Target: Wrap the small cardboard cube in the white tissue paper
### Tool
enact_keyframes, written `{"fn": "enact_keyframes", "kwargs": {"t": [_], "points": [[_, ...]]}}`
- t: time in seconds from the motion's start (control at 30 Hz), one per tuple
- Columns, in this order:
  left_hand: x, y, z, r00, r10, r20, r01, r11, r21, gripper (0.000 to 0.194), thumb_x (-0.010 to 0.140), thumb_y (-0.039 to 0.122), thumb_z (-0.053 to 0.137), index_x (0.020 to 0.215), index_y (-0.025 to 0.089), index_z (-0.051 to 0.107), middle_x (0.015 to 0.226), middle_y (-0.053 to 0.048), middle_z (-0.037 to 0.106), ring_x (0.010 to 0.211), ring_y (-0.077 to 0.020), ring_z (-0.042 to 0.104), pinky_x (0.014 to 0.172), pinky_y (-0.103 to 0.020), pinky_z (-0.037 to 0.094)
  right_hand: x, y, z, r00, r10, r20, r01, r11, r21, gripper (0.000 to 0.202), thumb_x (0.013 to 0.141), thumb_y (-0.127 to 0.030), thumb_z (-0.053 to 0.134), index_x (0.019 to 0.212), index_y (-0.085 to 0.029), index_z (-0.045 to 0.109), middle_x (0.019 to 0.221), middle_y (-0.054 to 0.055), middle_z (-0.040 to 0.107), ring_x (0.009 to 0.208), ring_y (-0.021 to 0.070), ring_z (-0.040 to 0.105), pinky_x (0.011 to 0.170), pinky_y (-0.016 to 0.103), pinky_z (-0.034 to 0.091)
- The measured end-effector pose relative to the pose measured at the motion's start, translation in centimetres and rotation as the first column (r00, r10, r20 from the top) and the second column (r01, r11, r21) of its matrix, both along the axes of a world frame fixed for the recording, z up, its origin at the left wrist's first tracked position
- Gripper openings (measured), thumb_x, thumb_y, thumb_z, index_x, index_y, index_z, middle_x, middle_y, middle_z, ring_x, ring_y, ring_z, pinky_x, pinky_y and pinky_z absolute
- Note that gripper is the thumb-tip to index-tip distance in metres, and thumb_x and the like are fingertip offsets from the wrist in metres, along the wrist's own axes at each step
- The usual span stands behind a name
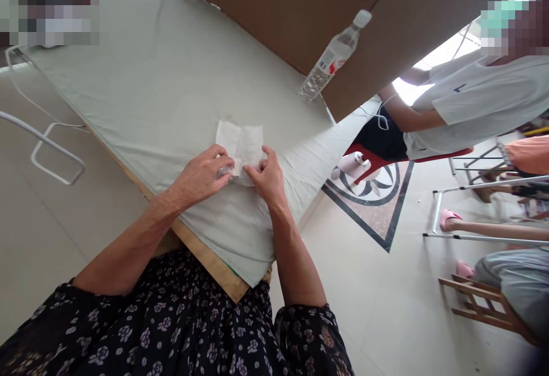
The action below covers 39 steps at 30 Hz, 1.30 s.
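Observation:
A creased sheet of thin white paper [241, 142], much like a tissue, lies unfolded on the pale cloth near the table's corner. A fold line runs down its middle. My left hand [206, 173] is at its near left edge, fingers curled and closed round a small, shiny, see-through crumpled piece [225, 169] whose kind I cannot make out. On the near right edge, the thumb of my right hand [266, 177] presses the paper. The right index finger is bent and raised, and the other fingers are partly hidden.
A clear plastic bottle [332, 59] with a white cap stands beside a big brown cardboard box [274, 10]. Pale cloth [141, 79] covers the table, whose wooden edge [214, 262] shows near me. A person in a white shirt [480, 96] sits at the right. White cables hang at the left.

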<state>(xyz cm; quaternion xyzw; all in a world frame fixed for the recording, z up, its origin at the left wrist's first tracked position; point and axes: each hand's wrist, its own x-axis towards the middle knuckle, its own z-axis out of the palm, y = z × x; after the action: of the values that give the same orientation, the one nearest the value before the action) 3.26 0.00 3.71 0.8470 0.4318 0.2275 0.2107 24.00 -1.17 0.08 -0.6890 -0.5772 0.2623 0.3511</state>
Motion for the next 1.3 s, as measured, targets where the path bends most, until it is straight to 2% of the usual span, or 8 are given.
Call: {"fn": "enact_keyframes", "kwargs": {"t": [0.13, 0.27, 0.53, 0.73, 0.87, 1.0, 1.13, 1.3], "points": [[0.2, 0.0, 0.0, 1.000, -0.002, -0.022, 0.002, 1.000, 0.003, 0.025, 0.092, 0.026, 0.056, 0.109, 0.022, 0.074, 0.120, -0.008, 0.063, 0.084, -0.0174, 0.064, 0.082, -0.033, 0.054, -0.6, -0.4, 0.4, 0.999, 0.004, 0.047, -0.008, 0.997, 0.077, 0.072, 0.080, -0.029, 0.062, 0.149, -0.014, 0.045, 0.068, -0.007, 0.057, 0.063, 0.0166, 0.052, 0.069, 0.033, 0.044], [0.4, 0.0, -0.1, 1.000, -0.010, -0.020, 0.010, 1.000, 0.014, 0.025, 0.093, 0.027, 0.056, 0.109, 0.023, 0.075, 0.117, -0.008, 0.063, 0.088, -0.0184, 0.064, 0.081, -0.032, 0.054, -1.6, -0.9, 1.6, 0.999, -0.013, 0.033, 0.008, 0.988, 0.153, 0.071, 0.086, -0.029, 0.058, 0.153, -0.016, 0.040, 0.071, -0.006, 0.060, 0.064, 0.0158, 0.053, 0.070, 0.033, 0.046], [0.6, 0.0, -0.8, 0.997, -0.009, 0.076, 0.008, 1.000, 0.007, 0.024, 0.092, 0.022, 0.055, 0.110, 0.020, 0.070, 0.117, -0.010, 0.064, 0.097, -0.0212, 0.065, 0.086, -0.033, 0.054, -3.5, -0.3, 2.5, 0.992, 0.055, -0.113, -0.042, 0.992, 0.122, 0.067, 0.092, -0.032, 0.061, 0.155, -0.015, 0.043, 0.077, -0.003, 0.068, 0.070, 0.0157, 0.063, 0.077, 0.033, 0.053], [0.6, -0.1, -1.8, 0.969, 0.053, 0.242, -0.042, 0.998, -0.049, 0.044, 0.090, 0.023, 0.060, 0.133, 0.019, 0.056, 0.120, -0.010, 0.066, 0.095, -0.0201, 0.064, 0.091, -0.036, 0.055, -2.9, -1.0, 3.3, 0.959, 0.277, -0.062, -0.272, 0.959, 0.073, 0.061, 0.099, -0.038, 0.055, 0.156, -0.018, 0.044, 0.109, 0.007, 0.079, 0.080, 0.0162, 0.070, 0.081, 0.033, 0.057], [0.5, -0.3, -1.9, 0.944, 0.071, 0.323, -0.042, 0.995, -0.096, 0.056, 0.084, 0.022, 0.063, 0.139, 0.019, 0.054, 0.119, -0.009, 0.065, 0.082, -0.0156, 0.061, 0.082, -0.032, 0.056, -2.2, -1.4, 4.2, 0.897, 0.427, 0.110, -0.435, 0.898, 0.060, 0.056, 0.103, -0.028, 0.046, 0.158, -0.019, 0.041, 0.119, 0.008, 0.079, 0.090, 0.0175, 0.073, 0.085, 0.034, 0.057], [0.7, -0.5, -1.7, 0.873, 0.296, 0.388, -0.252, 0.954, -0.161, 0.042, 0.081, 0.024, 0.067, 0.123, 0.019, 0.064, 0.113, -0.006, 0.065, 0.067, -0.0099, 0.054, 0.071, -0.028, 0.054, -2.1, -1.3, 4.6, 0.849, 0.451, 0.276, -0.468, 0.884, -0.007, 0.062, 0.098, -0.019, 0.045, 0.160, -0.018, 0.037, 0.123, 0.008, 0.078, 0.092, 0.0193, 0.072, 0.084, 0.035, 0.056], [1.8, -0.5, -1.9, 0.849, 0.396, 0.349, -0.343, 0.917, -0.205, 0.033, 0.082, 0.034, 0.072, 0.111, 0.018, 0.067, 0.102, -0.004, 0.063, 0.065, -0.0105, 0.052, 0.073, -0.031, 0.055, -1.6, -0.4, 4.1, 0.857, 0.499, 0.128, -0.507, 0.861, 0.043, 0.065, 0.094, -0.015, 0.041, 0.159, -0.018, 0.039, 0.122, 0.009, 0.078, 0.088, 0.0173, 0.072, 0.088, 0.035, 0.057], [2.7, -0.3, -2.2, 0.861, 0.417, 0.292, -0.354, 0.902, -0.245, 0.034, 0.078, 0.022, 0.067, 0.112, 0.018, 0.066, 0.101, -0.004, 0.062, 0.071, -0.0128, 0.055, 0.075, -0.031, 0.056, -0.8, 0.7, 3.1, 0.824, 0.517, -0.231, -0.520, 0.852, 0.055, 0.061, 0.092, -0.020, 0.046, 0.153, -0.022, 0.045, 0.111, 0.004, 0.079, 0.058, 0.0091, 0.060, 0.070, 0.030, 0.059]]}}
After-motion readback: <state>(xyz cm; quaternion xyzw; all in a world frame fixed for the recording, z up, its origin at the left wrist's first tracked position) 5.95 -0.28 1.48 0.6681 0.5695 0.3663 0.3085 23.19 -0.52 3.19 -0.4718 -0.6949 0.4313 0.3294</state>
